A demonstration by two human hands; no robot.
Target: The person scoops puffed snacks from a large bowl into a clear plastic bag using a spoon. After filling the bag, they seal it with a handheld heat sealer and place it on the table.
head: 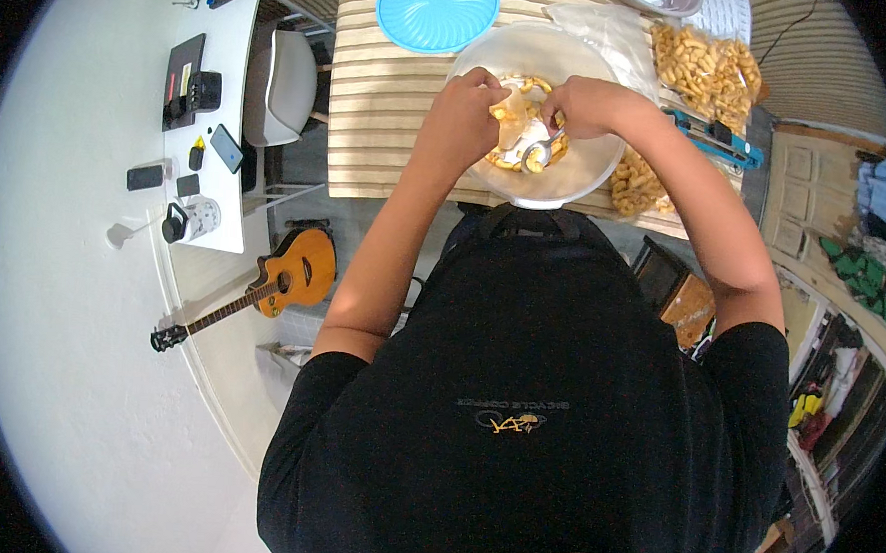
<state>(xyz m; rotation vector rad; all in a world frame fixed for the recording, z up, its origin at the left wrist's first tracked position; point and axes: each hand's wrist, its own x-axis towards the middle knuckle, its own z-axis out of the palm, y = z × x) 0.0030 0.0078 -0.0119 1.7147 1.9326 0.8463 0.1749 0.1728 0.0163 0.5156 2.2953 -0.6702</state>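
Note:
A large translucent plastic tub (pixel 595 160) stands at the table's near edge, with curved yellow puffed snacks (pixel 534 84) in its bottom. Over its left side, my left hand (pixel 468 120) grips the top of a small clear plastic bag (pixel 511 122) with some snacks in it. My right hand (pixel 583 107) comes in from the right, its fingers around the handle of a metal spoon (pixel 537 157). The bowl of the spoon holds a few snack pieces low in the tub. My fingers partly cover the bag's opening and the spoon's handle.
Left of the tub lies a round blue lid (pixel 437 9). Filled snack bags (pixel 705 69) and another bag (pixel 634 185) are on the right, around a blue bag sealer (pixel 720 144). Empty-looking clear plastic (pixel 606 37) lies behind the tub. A guitar (pixel 300 276) leans at left.

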